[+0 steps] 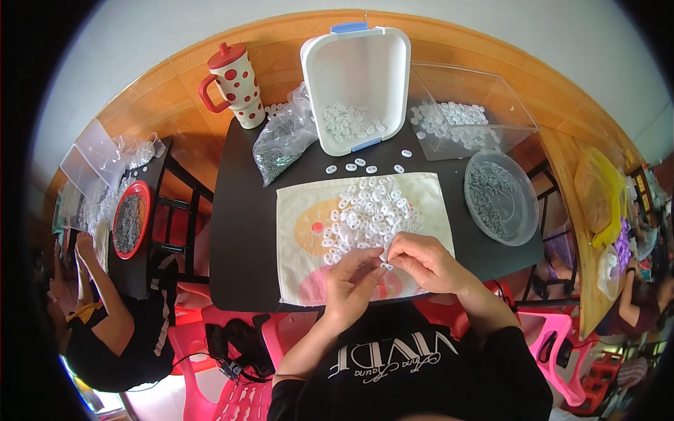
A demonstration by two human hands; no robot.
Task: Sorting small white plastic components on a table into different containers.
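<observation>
Above the near edge of a cream patterned cloth (291,231), my two hands meet in front of my chest. My left hand (351,282) pinches a small white plastic piece (386,266) between thumb and fingers. The closed fingertips of my right hand (427,262) press together right at that piece; whatever is between them is too small to make out. Just beyond my hands, a heap of white oval plastic pieces with holes (375,210) covers the middle of the cloth.
A white bin (307,84) and a clear box (505,119) hold more white pieces. A bag of grey bits (284,140) lies beside a dotted tumbler (239,84). To the right is a clear bowl (526,228) of grey pieces. At left, another person (116,337) sits near a red bowl (145,210).
</observation>
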